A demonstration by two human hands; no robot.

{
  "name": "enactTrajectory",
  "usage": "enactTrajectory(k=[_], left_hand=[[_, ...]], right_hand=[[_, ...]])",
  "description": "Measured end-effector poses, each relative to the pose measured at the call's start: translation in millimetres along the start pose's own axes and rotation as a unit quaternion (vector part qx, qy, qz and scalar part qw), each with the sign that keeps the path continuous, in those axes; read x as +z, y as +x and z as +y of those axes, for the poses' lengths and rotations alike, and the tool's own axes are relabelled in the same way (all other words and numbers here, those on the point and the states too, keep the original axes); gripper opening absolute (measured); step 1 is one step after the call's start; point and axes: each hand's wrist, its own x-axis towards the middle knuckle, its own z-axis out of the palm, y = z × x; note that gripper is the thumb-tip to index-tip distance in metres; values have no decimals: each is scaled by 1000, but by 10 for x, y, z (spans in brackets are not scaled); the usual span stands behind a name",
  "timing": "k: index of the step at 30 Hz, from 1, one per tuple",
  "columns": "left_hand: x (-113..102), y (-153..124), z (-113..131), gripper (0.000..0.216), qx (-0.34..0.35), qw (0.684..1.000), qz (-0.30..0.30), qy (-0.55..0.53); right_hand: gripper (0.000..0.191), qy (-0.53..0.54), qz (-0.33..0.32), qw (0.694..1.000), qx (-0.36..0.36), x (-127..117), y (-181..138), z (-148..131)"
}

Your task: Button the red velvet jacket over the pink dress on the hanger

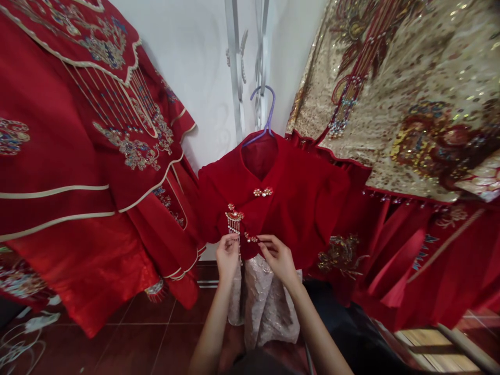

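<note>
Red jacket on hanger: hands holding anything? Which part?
The jacket, at its lower front edge: left hand and right hand pinch either side of the lower clasp.

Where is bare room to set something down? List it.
Free: floor tiles between the hem of the red robe and the pale skirt; white wall between that robe and the metal rack. Crowded: the red jacket, gripped by left hand and right hand; gold garment fills the right.
</note>
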Motion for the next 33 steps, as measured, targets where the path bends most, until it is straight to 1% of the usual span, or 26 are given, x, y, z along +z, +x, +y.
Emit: enactTrajectory(k=[2, 4, 6, 8, 10, 12, 14, 17, 22, 26, 33], left_hand=[[-98, 20, -30, 14, -5, 999, 34, -6], [-168, 39, -25, 15, -7, 999, 44, -11], [-182, 36, 19, 13, -7, 1000, 14, -7], [-139, 5, 84, 14, -2, 999, -45, 6], [-63, -42, 138, 19, 11, 995, -94, 17], [9, -85, 158, 25, 26, 993, -112, 27], [52, -108, 141, 28, 34, 991, -123, 34], [62, -113, 90, 29, 32, 989, -143, 36], [47, -114, 87, 23, 15, 989, -146, 16], [73, -110, 135, 24, 0, 989, -147, -8], [97, -49, 133, 25, -16, 988, -153, -26]], right_hand=[[24, 15, 10, 1000, 16, -77, -76, -71], [25, 23, 21, 999, 18, -138, -120, -144], [26, 25, 30, 999, 15, -163, -129, -192], [25, 14, 28, 999, 8, -141, -113, -194], [26, -12, 24, 1000, -11, -79, -83, -149], [32, -32, 22, 998, -40, 2, -45, -70], [38, -29, 14, 998, -57, 77, -1, 18], [34, -3, 8, 999, -51, 151, 59, 119], [30, 14, 18, 999, -34, 193, 89, 179], [28, 24, 14, 999, -31, 205, 79, 187], [27, 14, 32, 999, -20, 182, 110, 214]])
